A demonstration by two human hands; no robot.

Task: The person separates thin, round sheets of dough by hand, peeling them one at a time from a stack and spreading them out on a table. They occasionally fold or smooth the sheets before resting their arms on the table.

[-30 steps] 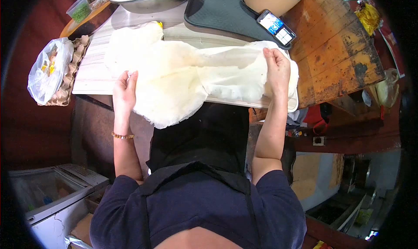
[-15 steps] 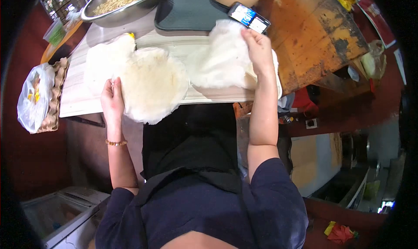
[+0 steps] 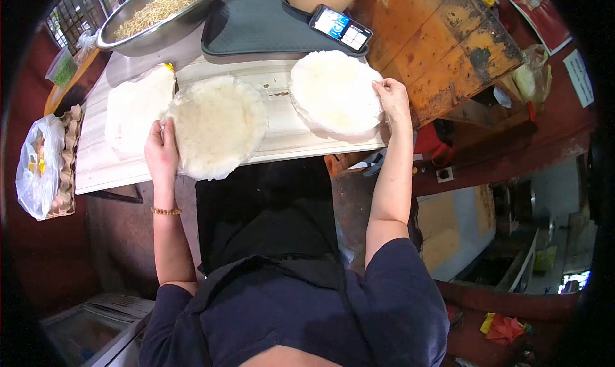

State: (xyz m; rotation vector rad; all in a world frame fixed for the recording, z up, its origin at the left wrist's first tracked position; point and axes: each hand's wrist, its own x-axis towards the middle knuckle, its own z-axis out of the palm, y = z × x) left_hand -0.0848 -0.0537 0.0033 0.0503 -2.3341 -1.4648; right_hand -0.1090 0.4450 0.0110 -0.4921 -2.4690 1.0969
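Note:
A thin, round, pale wrapper sheet (image 3: 221,126) lies on the light wood-grain table (image 3: 282,142), its near part reaching past the front edge. My left hand (image 3: 161,150) pinches its left rim between thumb and fingers. At the right, a stack of whiter round sheets (image 3: 334,91) rests on the tabletop, and my right hand (image 3: 393,99) has its fingers closed on the right edge of the top sheet. Left of the middle sheet is a white packet (image 3: 138,110) with a yellow corner.
A steel bowl of pale strips (image 3: 150,37) stands at the back left, beside a dark tray (image 3: 253,24). A phone (image 3: 339,27) leans at the tray's right corner. An egg carton (image 3: 69,162) with a plastic bag (image 3: 40,168) borders the table's left side.
The sheet by my right hand, raised and folded before, now lies flat on the stack. My right hand has come down toward me. My left hand still pinches the middle sheet. The view has shifted.

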